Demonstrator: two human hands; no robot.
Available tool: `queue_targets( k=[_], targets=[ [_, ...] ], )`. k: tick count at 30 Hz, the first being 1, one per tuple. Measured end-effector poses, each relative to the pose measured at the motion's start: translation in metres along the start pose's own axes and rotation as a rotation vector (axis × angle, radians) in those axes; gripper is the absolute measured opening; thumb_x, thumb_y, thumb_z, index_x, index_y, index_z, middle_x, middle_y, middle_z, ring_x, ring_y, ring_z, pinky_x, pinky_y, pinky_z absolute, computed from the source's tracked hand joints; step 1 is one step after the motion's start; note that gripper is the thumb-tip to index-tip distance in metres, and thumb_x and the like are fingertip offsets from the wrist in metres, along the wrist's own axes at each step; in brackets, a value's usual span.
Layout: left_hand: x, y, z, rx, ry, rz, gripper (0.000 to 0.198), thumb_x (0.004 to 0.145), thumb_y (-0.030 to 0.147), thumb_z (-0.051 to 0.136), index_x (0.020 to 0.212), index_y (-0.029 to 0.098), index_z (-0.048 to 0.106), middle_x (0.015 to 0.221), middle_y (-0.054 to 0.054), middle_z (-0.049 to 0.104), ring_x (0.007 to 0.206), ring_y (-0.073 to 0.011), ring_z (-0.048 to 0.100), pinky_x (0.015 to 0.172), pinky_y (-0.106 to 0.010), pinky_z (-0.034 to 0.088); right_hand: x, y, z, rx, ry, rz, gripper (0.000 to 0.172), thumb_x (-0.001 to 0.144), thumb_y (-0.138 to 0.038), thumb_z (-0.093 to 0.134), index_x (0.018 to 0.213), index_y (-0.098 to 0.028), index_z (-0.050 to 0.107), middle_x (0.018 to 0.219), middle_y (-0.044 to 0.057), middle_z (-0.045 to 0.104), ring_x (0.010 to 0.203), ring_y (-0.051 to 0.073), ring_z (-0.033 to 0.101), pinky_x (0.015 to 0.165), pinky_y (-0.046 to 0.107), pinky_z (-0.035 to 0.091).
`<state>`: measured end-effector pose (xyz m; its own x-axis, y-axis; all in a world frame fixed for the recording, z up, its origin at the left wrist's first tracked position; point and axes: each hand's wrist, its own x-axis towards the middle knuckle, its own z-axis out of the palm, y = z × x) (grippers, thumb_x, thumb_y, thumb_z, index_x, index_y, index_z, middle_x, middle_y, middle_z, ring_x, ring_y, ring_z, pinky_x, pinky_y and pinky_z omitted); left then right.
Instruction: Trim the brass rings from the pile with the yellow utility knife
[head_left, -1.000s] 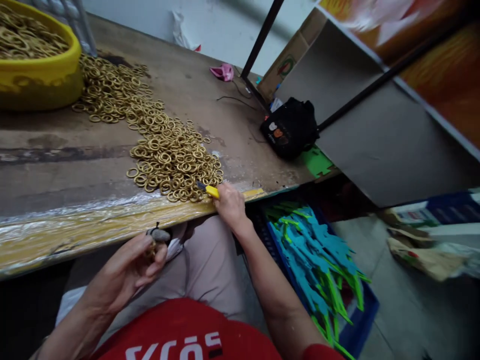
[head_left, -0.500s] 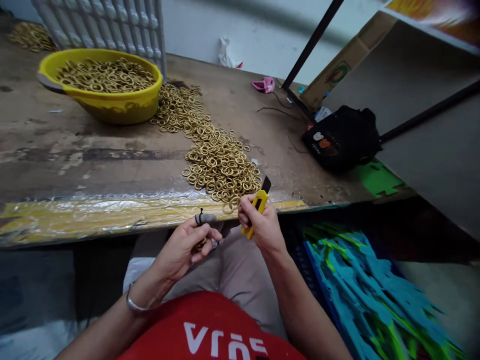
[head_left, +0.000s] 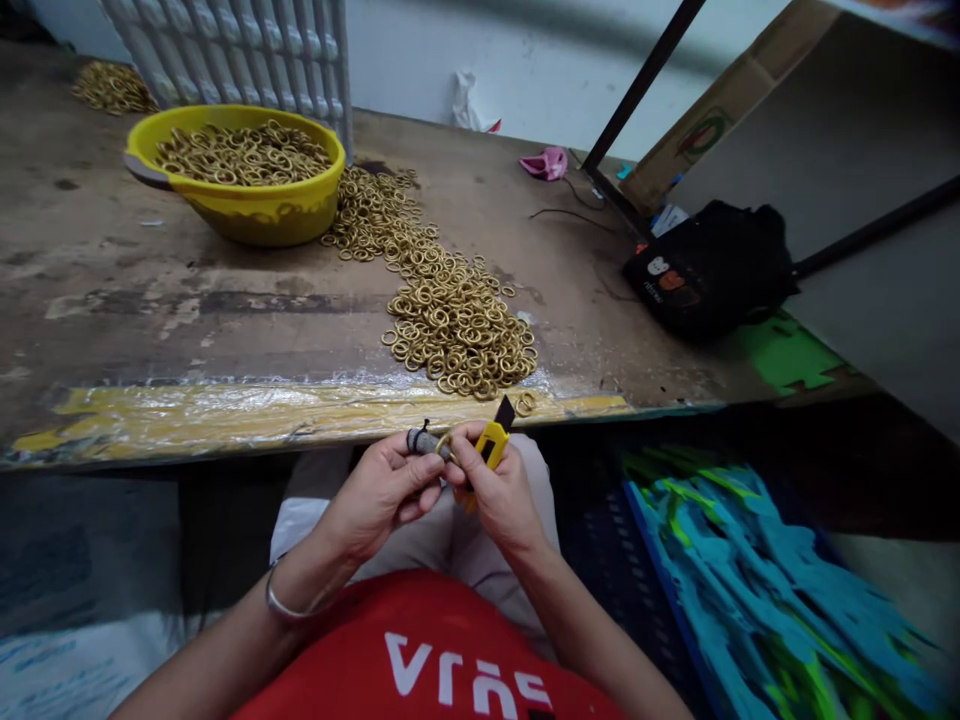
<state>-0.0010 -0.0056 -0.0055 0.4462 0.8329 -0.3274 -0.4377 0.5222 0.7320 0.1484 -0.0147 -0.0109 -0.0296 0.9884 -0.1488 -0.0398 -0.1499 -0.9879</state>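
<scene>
A worn, stained wooden tabletop [head_left: 187,310] fills the view, its near edge wrapped in yellowed, crinkled tape [head_left: 225,420]. Behind its far edge runs a pale wall [head_left: 420,70], with a white slatted grille [head_left: 247,50] standing at the far left. A black metal post [head_left: 643,85] slants up at the right beside a grey board [head_left: 847,130]. Under the tabletop it is dark.
</scene>
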Motion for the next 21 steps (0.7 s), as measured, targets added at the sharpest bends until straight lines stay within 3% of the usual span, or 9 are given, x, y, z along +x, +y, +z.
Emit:
queue_targets(
  k=[5, 7, 11, 16, 19, 21],
  targets=[
    [-0.004, 0.006, 0.001, 0.02, 0.048, -0.012, 0.029, 0.074, 0.036, 0.078, 0.077, 0.012, 0.062, 0.063, 0.001, 0.059, 0.045, -0.0034, 0.041, 0.037, -0.013, 0.027, -0.007, -0.008, -0.014, -0.585, -0.042, -0.314, 0.012, 0.089, -0.016, 0.049, 0.086, -0.019, 0.06, 0.084, 0.004, 0.06, 0.079, 0.017, 0.056, 0.073, 0.027, 0.044],
    [-0.004, 0.007, 0.002, 0.059, 0.072, 0.023, 0.031, 0.074, 0.038, 0.077, 0.075, 0.013, 0.059, 0.058, 0.003, 0.053, 0.045, -0.0042, 0.04, 0.038, -0.013, 0.026, -0.009, -0.011, -0.018, -0.779, -0.083, -0.351, 0.022, 0.082, -0.006, 0.047, 0.093, -0.018, 0.061, 0.089, 0.006, 0.061, 0.081, 0.018, 0.058, 0.073, 0.027, 0.043],
    [-0.003, 0.005, 0.0, 0.226, 0.112, 0.057, 0.028, 0.078, 0.038, 0.073, 0.076, 0.015, 0.056, 0.058, 0.005, 0.049, 0.045, -0.0048, 0.037, 0.04, -0.015, 0.026, -0.012, -0.011, -0.019, -1.004, -0.083, -0.322, 0.031, 0.076, 0.001, 0.046, 0.097, -0.016, 0.061, 0.092, 0.007, 0.062, 0.08, 0.019, 0.059, 0.071, 0.027, 0.043],
    [-0.008, 0.008, -0.001, 0.491, 0.116, 0.171, 0.017, 0.084, 0.031, 0.065, 0.078, 0.017, 0.06, 0.061, 0.004, 0.048, 0.051, -0.0073, 0.036, 0.046, -0.018, 0.03, -0.007, -0.009, -0.018, -1.178, -0.077, -0.305, 0.028, 0.078, 0.001, 0.046, 0.094, -0.017, 0.061, 0.089, 0.007, 0.065, 0.078, 0.019, 0.06, 0.066, 0.026, 0.039],
    [-0.018, 0.017, 0.005, 0.618, 0.076, 0.241, 0.014, 0.083, 0.026, 0.066, 0.074, 0.017, 0.062, 0.065, 0.001, 0.053, 0.059, -0.0106, 0.043, 0.055, -0.021, 0.037, 0.007, -0.009, -0.028, -1.279, 0.015, -0.2, 0.02, 0.082, -0.002, 0.048, 0.088, -0.017, 0.06, 0.081, 0.008, 0.065, 0.066, 0.018, 0.057, 0.059, 0.027, 0.034],
    [-0.023, 0.022, 0.007, 0.647, -0.004, 0.236, 0.017, 0.081, 0.027, 0.068, 0.07, 0.016, 0.062, 0.069, -0.001, 0.057, 0.065, -0.0132, 0.047, 0.061, -0.023, 0.041, 0.018, -0.011, -0.036, -1.227, 0.119, -0.14, 0.014, 0.086, -0.007, 0.049, 0.081, -0.017, 0.059, 0.071, 0.006, 0.061, 0.06, 0.016, 0.052, 0.057, 0.027, 0.032]
  ],
)
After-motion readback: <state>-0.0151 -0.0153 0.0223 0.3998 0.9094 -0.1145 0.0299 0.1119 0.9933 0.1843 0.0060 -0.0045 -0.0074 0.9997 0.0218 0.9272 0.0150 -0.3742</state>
